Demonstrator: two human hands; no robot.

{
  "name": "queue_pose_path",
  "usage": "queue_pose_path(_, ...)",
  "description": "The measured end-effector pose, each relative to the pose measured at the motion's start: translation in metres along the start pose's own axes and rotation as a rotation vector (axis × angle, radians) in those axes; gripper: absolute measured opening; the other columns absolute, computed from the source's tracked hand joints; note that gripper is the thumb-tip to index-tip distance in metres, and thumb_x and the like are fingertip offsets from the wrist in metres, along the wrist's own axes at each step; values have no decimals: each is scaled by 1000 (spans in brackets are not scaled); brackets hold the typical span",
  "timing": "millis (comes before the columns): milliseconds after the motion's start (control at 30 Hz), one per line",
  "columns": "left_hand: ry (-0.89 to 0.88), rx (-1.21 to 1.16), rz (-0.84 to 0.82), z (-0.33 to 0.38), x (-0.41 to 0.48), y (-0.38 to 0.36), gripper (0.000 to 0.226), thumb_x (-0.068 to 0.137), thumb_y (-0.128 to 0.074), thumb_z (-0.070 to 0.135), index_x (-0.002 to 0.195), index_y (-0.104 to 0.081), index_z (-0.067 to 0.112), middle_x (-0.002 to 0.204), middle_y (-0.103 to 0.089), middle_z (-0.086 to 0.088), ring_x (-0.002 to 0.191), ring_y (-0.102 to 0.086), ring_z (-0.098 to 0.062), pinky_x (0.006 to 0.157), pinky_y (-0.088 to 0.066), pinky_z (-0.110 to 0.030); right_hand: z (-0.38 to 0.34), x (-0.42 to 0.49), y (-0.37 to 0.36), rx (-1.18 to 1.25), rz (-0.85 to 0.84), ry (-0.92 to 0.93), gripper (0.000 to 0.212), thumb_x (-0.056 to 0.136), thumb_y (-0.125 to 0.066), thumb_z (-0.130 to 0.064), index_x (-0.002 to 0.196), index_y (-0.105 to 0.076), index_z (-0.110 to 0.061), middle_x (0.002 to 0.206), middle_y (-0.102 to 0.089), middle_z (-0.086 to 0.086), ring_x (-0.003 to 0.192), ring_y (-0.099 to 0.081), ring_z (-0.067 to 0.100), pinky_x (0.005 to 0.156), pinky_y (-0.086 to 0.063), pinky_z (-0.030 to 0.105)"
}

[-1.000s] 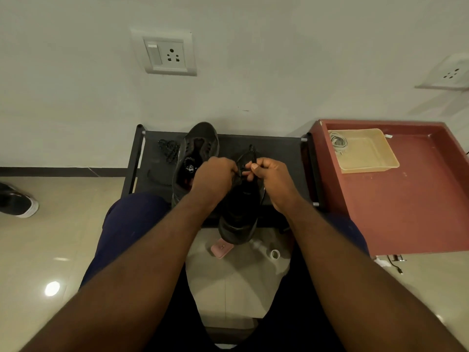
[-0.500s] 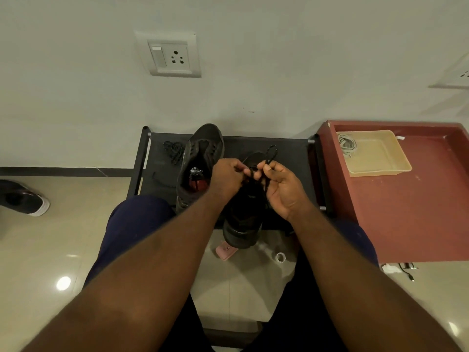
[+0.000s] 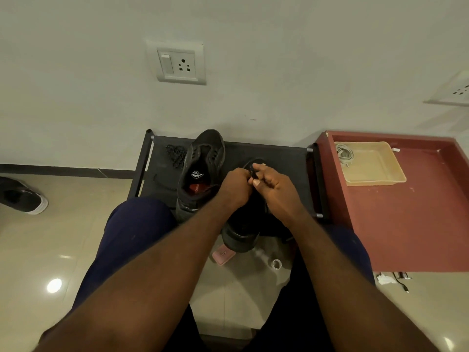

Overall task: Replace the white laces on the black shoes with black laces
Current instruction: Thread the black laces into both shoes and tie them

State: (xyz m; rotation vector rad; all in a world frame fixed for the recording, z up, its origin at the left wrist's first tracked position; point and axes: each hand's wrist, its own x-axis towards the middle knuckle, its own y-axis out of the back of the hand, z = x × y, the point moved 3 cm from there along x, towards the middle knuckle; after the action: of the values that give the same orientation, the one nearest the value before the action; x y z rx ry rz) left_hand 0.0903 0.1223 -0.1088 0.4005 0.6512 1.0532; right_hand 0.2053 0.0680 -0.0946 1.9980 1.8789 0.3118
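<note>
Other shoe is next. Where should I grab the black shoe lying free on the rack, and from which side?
Take the free black shoe by its heel collar, coming from the near side and above. Its heel points toward you and the mouth faces up, so the rim can likely be hooked from inside; the toe is by the wall. The left hand is closest.

Pale wall point(image 3: 76, 97) with a socket plate point(image 3: 177, 63), glossy beige tiled floor point(image 3: 63, 237), red-brown table point(image 3: 418, 224) at right

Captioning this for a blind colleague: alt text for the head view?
The left hand and right hand pinch a black lace above a black shoe on a low black rack. A second black shoe sits left of it.
</note>
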Motion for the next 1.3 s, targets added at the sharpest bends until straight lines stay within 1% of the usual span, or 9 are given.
queue_pose_path(200, -125, 186, -60, 3, 1, -3, 15, 93, -51, 10, 85, -64, 9, 88, -62, -9, 85, -62, -27, 72, -44, -30, -2, -1, 6, -268, -32, 4, 21, 101, -56, -12, 117, -69, -9, 161, -33, 6, 153, -14, 24, 121, -13, 34)
queue_pose_path(300, -158, 111, -9, 7, -5, -1, 17, 94, -52, 10, 79, -58, 13, 81, -53, -3, 77, -55, -21, 70, -42, -32, -2, -2, 4, -262, 4, 12, 25, 101, -53, -10, 121, -68, -7, 152, -45, 10, 148, -29, 24, 119, -19, 31)
queue_pose_path(433, -114, -109, 19, -3, -15, -1, 17, 97, -57, 20, 91, -67, 8, 88, -66, -4, 81, -61, -17, 74, -49, -33, 3, -3, 8, -50, 26, -44, 17, 100, -55, -9, 106, -71, -12, 106, -71, 3, 101, -65, 15, 89, -48, 25)
queue_pose_path(567, -63, -310, 1, -8, -28, -5, 10, 93, -63, 18, 90, -69, 11, 83, -69, -8, 73, -61, -13, 71, -52, -36, 14, -7, 7, 301, 75, -221, 18, 100, -57, -10, 106, -74, -13, 99, -76, 6, 89, -68, 14, 75, -52, 27)
queue_pose_path(700, -142, -180, 81, -12, -31, -5, 6, 89, -67, 13, 93, -71, 13, 84, -69, 3, 77, -63, -7, 71, -47, -22, 19, -9, -3, 500, 196, -336, 23, 94, -66, -7, 116, -66, -10, 86, -73, 4, 72, -63, 11, 64, -51, 24)
queue_pose_path(867, -168, -109, 253, -11, -36, 2, 19, 86, -68, 9, 104, -74, 9, 98, -74, -2, 90, -67, -9, 83, -50, -17, 14, -10, 1, 179, 223, -269, 6, 92, -69, -10, 95, -73, -5, 82, -73, 6, 70, -67, 14, 62, -55, 27)
queue_pose_path(1033, -214, -75, 304, -10, -40, 2, 21, 89, -64, 9, 108, -74, 11, 101, -74, -3, 92, -68, -12, 89, -53, -25, 3, -5, -7, -562, -33, 59, 20, 100, -52, -15, 97, -71, -8, 94, -67, 6, 88, -60, 22, 79, -49, 36)
queue_pose_path(1200, -262, -33, 320, -8, -41, 1, 28, 89, -62, 7, 115, -70, 10, 106, -73, -6, 97, -68, -17, 91, -53, -30, 6, -11, -6, -286, 158, -41, 17, 97, -60, -10, 111, -68, -13, 98, -70, 0, 90, -64, 11, 84, -53, 26)
queue_pose_path(1300, -271, 30, 312, -8, -40, 0, 26, 91, -60, 9, 114, -72, 12, 107, -72, -6, 97, -66, -18, 91, -51, -29, 4, -7, -6, -393, 113, -29, 13, 99, -56, -12, 101, -68, -11, 92, -70, 3, 86, -65, 17, 81, -55, 34)
